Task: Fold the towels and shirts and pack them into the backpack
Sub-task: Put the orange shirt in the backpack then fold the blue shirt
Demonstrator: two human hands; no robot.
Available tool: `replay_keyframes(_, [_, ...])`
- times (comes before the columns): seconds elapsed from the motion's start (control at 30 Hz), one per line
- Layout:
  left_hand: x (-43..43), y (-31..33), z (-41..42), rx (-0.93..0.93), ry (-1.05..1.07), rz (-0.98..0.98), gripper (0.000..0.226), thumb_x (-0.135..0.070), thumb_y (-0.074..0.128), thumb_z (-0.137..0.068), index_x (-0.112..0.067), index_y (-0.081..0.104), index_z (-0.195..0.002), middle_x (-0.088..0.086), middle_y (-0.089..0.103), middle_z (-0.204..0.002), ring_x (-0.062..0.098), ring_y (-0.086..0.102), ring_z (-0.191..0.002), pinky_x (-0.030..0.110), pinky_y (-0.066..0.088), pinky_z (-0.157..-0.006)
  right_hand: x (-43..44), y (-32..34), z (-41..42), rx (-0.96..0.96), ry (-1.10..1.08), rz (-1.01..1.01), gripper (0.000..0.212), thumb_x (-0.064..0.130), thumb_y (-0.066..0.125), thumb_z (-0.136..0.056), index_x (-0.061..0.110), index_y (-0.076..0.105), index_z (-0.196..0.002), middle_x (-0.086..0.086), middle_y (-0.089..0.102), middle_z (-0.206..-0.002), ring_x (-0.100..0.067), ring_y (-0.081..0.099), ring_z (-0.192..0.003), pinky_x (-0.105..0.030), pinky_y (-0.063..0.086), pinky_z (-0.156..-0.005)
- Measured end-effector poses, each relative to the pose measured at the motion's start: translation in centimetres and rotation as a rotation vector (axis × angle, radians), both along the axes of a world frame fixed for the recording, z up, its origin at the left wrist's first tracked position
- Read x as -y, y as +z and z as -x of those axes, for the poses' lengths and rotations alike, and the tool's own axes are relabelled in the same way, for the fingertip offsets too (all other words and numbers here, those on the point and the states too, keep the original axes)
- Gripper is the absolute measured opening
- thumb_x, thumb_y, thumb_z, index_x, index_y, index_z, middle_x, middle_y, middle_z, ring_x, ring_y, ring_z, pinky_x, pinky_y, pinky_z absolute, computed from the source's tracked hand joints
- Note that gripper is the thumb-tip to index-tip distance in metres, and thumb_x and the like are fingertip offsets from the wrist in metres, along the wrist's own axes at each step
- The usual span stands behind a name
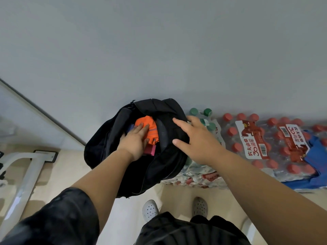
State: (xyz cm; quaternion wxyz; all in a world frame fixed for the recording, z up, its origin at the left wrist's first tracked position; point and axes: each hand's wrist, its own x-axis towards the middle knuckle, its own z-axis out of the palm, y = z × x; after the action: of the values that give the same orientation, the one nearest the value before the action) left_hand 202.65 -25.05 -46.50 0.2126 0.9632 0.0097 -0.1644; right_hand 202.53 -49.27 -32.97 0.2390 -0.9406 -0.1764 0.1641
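Black backpack [109, 138] open against the wall, left hand [135, 140] reaching into its mouth, fingers straight and flat, pressing on a folded orange cloth [146, 123] inside, right hand [196, 140] spread open, palm on the backpack's right flap, shrink-wrapped water bottles [265, 138] just beside

Beige floor [58, 174] carries shrink-wrapped bottle packs [265, 144]; the black backpack [106, 138] seemingly rests partly on them

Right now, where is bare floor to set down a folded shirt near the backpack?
Bare floor lies between the white frame and the backpack, and before the shoes. Right of the backpack is crowded: bottle packs and a blue cloth.
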Motion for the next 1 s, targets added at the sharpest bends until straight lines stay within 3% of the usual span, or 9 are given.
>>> replay_keyframes(0.13, [0.1, 3.0, 2.7, 0.132, 0.111, 0.162, 0.047, -0.035, 0.052, -0.101, -0.027, 0.047, -0.147, 0.003, 0.043, -0.156, 0.022, 0.038, -0.144, 0.043, 0.033, -0.116, 0.3, -0.1, 0.2, -0.014, -0.005, -0.113, 0.063, 0.047, 0.057, -0.097, 0.042, 0.03, -0.154, 0.008, 0.016, -0.161, -0.014, 0.019, -0.149, -0.03, 0.022, -0.118])
replay_keyframes(0.23, [1.0, 7.1, 4.2, 0.373, 0.254, 0.215, 0.037, -0.032, 0.054, -0.098, -0.016, 0.064, -0.13, 0.005, 0.062, -0.135, 0.023, 0.054, -0.127, 0.038, 0.042, -0.108, 1.6, 0.0, 0.3, 0.009, 0.016, -0.219, 0.057, 0.044, 0.055, -0.099, 0.041, 0.034, -0.152, 0.013, 0.023, -0.158, -0.006, 0.022, -0.146, -0.023, 0.02, -0.113])
replay_keyframes(0.3, [2.7, 10.1, 4.6, 0.499, 0.273, 0.233, 0.038, -0.037, 0.051, -0.095, -0.017, 0.066, -0.124, 0.0, 0.065, -0.127, 0.021, 0.057, -0.121, 0.04, 0.044, -0.105, 3.5, 0.0, 0.2, 0.002, 0.026, -0.256, 0.055, 0.043, 0.054, -0.1, 0.041, 0.035, -0.152, 0.015, 0.026, -0.156, -0.003, 0.023, -0.145, -0.024, 0.021, -0.114])
replay_keyframes(0.43, [9.2, 14.3, 3.7, 0.586, 0.186, 0.18, 0.037, -0.038, 0.057, -0.096, -0.02, 0.064, -0.128, -0.001, 0.06, -0.134, 0.021, 0.051, -0.128, 0.038, 0.039, -0.11, 9.7, -0.7, -0.9, 0.005, 0.026, -0.215, 0.059, 0.044, 0.057, -0.099, 0.036, 0.034, -0.153, 0.009, 0.027, -0.157, -0.01, 0.025, -0.145, -0.032, 0.024, -0.119])
replay_keyframes(0.57, [18.5, 15.7, 1.6, 0.544, 0.078, 0.106, 0.043, -0.044, 0.056, -0.094, -0.02, 0.063, -0.129, 0.004, 0.058, -0.136, 0.028, 0.049, -0.128, 0.042, 0.039, -0.109, 18.7, -1.5, -2.5, 0.017, -0.005, -0.087, 0.061, 0.046, 0.058, -0.097, 0.032, 0.037, -0.153, 0.001, 0.028, -0.16, -0.02, 0.024, -0.147, -0.035, 0.022, -0.119])
replay_keyframes(0.8, [37.5, 13.3, -2.1, 0.338, -0.117, 0.037, 0.055, -0.055, 0.046, -0.086, -0.023, 0.062, -0.128, 0.003, 0.06, -0.13, 0.03, 0.055, -0.119, 0.045, 0.046, -0.103, 37.0, -2.9, -4.3, 0.075, -0.032, 0.073, 0.05, 0.047, 0.06, -0.094, 0.025, 0.056, -0.139, -0.001, 0.051, -0.142, -0.024, 0.042, -0.132, -0.041, 0.034, -0.112])
replay_keyframes(1.0, [49.6, 11.2, -4.0, 0.186, -0.271, -0.051, 0.048, -0.052, 0.051, -0.086, -0.025, 0.063, -0.124, 0.0, 0.064, -0.112, 0.025, 0.058, -0.106, 0.042, 0.051, -0.091, 49.1, -4.0, -5.2, 0.193, -0.11, 0.17, 0.035, 0.027, 0.059, -0.095, 0.019, 0.065, -0.128, 0.0, 0.062, -0.129, -0.025, 0.048, -0.123, -0.039, 0.038, -0.106])
